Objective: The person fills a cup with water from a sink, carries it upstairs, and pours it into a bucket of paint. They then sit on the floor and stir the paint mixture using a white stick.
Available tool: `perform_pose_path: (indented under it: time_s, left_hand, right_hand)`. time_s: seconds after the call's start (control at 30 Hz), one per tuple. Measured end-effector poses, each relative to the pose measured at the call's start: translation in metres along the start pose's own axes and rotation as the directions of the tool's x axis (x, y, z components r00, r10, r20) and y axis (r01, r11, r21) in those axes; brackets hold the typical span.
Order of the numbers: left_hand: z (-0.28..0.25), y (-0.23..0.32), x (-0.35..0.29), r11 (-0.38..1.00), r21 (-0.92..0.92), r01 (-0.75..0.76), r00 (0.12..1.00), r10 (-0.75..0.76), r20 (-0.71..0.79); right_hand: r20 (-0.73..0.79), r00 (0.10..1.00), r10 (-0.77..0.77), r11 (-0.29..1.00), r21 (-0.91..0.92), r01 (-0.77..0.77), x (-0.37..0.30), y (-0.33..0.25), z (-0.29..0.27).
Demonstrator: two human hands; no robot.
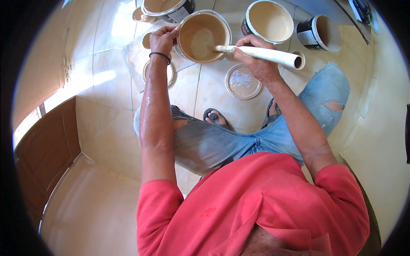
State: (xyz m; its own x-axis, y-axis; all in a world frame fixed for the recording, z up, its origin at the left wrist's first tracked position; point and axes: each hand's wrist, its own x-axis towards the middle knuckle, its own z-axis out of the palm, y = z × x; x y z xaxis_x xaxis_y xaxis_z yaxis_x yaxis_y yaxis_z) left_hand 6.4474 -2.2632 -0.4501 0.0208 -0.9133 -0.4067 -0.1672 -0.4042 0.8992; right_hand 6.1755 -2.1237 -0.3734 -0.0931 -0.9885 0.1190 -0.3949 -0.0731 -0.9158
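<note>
Seen through my head view, the pale tiled floor [209, 89] bears a middle bucket [221, 29], a left bucket [183, 12], a right bucket [246, 28] and a far-right bucket [306, 33], ranged in an uneven row. Nearer me lie a flat round lid [243, 82] and, leftward, a thin sheet [135, 68].

The round bucket [189, 26] stands with its mouth upward on the tiled floor [209, 87]; its inside wall is coated in tan, and pale beige paint [200, 42] lies at the bottom. The white pipe [265, 54] is straight and smooth, inclined over the rim, one end inside the bucket, the other end showing a dark round hole.
</note>
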Motion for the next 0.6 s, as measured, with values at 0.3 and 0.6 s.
perform_pose_path:
  time_s: [0.3,0.6]
  left_hand:
    - [0.003,-0.002,-0.002,0.998,-0.054,-0.018,1.000,0.019,0.016]
    - [0.019,0.003,-0.009,0.997,-0.039,-0.063,0.995,0.066,0.071]
  right_hand:
    - [0.373,0.918,-0.134,0.989,-0.012,0.149,0.027,-0.003,-0.007]
    - [0.293,0.925,-0.240,0.950,-0.126,0.287,0.056,0.006,-0.008]
